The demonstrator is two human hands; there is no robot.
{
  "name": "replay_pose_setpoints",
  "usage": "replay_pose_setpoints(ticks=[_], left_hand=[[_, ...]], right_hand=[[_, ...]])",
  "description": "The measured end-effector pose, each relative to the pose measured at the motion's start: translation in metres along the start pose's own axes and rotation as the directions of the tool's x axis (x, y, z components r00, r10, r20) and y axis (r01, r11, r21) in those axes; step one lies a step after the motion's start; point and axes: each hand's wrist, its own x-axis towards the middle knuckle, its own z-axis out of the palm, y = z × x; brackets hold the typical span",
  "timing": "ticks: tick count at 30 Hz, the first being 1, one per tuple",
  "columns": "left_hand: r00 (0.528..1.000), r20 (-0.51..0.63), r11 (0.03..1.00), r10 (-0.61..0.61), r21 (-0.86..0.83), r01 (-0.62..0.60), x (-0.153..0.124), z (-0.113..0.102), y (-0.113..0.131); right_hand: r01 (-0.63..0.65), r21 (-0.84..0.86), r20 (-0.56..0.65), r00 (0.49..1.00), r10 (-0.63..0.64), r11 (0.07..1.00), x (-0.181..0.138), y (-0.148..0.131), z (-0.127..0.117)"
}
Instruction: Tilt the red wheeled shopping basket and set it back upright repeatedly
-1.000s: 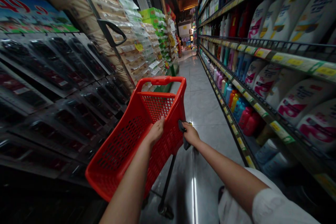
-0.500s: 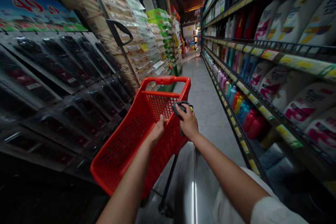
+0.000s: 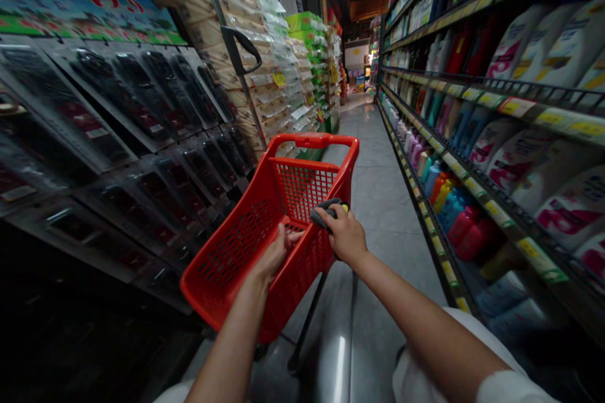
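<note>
In the head view a red plastic shopping cart [image 3: 227, 245] stands ahead of me, turned at an angle. My right hand [image 3: 348, 236] is closed around a dark grey hand-held thing [image 3: 322, 213] with a bit of yellow on it. It is at the cart's near right side rim; its exact kind I cannot make out. My left hand [image 3: 278, 250] is open over the cart basket, thumb up and fingers stretched toward the same rim. Whether its fingertips touch the rim is unclear. No goods show inside the visible part of the basket.
Shelves [image 3: 491, 101] of shampoo and other bottles line the right side. On the left hang packaged dark goods [image 3: 142, 94] under a blue price sign [image 3: 94, 0]. Stacked packs [image 3: 255, 56] stand behind a metal pole with a black handle [image 3: 241, 50]. A grey tiled aisle [image 3: 373, 182] runs ahead.
The view has swung slightly left, so the surroundings sit further right. My left hand has drawn back from the rim, its fingers now showing. My right hand keeps its hold.
</note>
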Motion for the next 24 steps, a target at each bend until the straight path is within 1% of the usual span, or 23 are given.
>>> replay_pose_setpoints(ticks=[1,2,4,6,7,8,9,10,11,12,13,14,15,16,17,18,20,22,24], left_hand=[[1.000,-0.008,1.000,0.015,0.007,-0.015,0.002,-0.002,-0.001],[0.999,-0.036,0.999,0.036,0.032,-0.035,0.003,-0.005,-0.002],[0.990,-0.123,0.992,0.067,0.113,-0.053,0.004,-0.009,-0.003],[0.978,-0.196,0.982,0.070,0.187,-0.033,0.004,-0.012,-0.003],[0.975,-0.212,0.978,0.066,0.207,-0.021,0.004,-0.012,-0.003],[0.975,-0.211,0.977,0.065,0.214,-0.019,0.003,-0.011,-0.002],[0.979,-0.192,0.978,0.066,0.206,-0.026,0.003,-0.010,-0.002],[0.984,-0.164,0.982,0.066,0.186,-0.035,0.002,-0.009,-0.001],[0.989,-0.131,0.987,0.061,0.156,-0.041,0.001,-0.007,-0.001],[0.993,-0.103,0.992,0.052,0.124,-0.039,0.000,-0.006,-0.001],[0.996,-0.084,0.995,0.038,0.095,-0.030,0.000,-0.005,-0.001],[0.997,-0.077,0.997,0.025,0.073,-0.020,-0.001,-0.004,-0.001],[0.997,-0.081,0.998,0.015,0.058,-0.010,-0.002,-0.004,-0.001],[0.996,-0.088,0.999,0.009,0.048,-0.005,-0.003,-0.004,-0.002],[0.996,-0.093,0.999,0.004,0.039,0.000,-0.004,-0.004,-0.002],[0.995,-0.095,1.000,-0.003,0.031,0.006,-0.004,-0.004,-0.002],[0.995,-0.096,0.999,-0.015,0.029,0.018,-0.006,-0.003,-0.002],[0.995,-0.095,0.999,-0.024,0.043,0.028,-0.006,-0.001,-0.001],[0.996,-0.085,0.998,-0.033,0.054,0.038,-0.006,0.000,0.000]], right_hand=[[-0.012,0.021,-0.010,1.000,0.013,1.000,-0.001,-0.003,0.002],[0.007,0.040,-0.008,1.000,-0.006,0.999,-0.006,-0.008,0.006],[0.129,0.076,0.020,0.991,-0.131,0.989,-0.022,-0.021,0.016],[0.288,0.109,0.042,0.955,-0.294,0.951,-0.040,-0.029,0.024],[0.350,0.122,0.042,0.933,-0.357,0.929,-0.045,-0.030,0.027],[0.385,0.133,0.033,0.919,-0.392,0.913,-0.046,-0.027,0.029],[0.384,0.141,0.010,0.921,-0.389,0.913,-0.044,-0.020,0.029],[0.344,0.152,-0.029,0.939,-0.343,0.927,-0.037,-0.011,0.027],[0.265,0.173,-0.086,0.963,-0.254,0.949,-0.028,0.000,0.025],[0.158,0.204,-0.154,0.980,-0.128,0.966,-0.017,0.012,0.022],[0.039,0.246,-0.223,0.975,0.017,0.969,-0.004,0.025,0.018],[-0.067,0.289,-0.280,0.948,0.151,0.955,0.008,0.036,0.014],[-0.148,0.325,-0.322,0.911,0.257,0.934,0.019,0.045,0.010],[-0.197,0.348,-0.345,0.882,0.320,0.917,0.029,0.051,0.007],[-0.216,0.355,-0.353,0.870,0.344,0.909,0.037,0.055,0.005],[-0.214,0.348,-0.349,0.874,0.338,0.913,0.042,0.057,0.005],[-0.181,0.309,-0.324,0.903,0.282,0.934,0.044,0.054,0.008],[-0.147,0.259,-0.283,0.934,0.220,0.955,0.036,0.043,0.015],[-0.128,0.217,-0.229,0.957,0.178,0.968,0.021,0.029,0.024]])
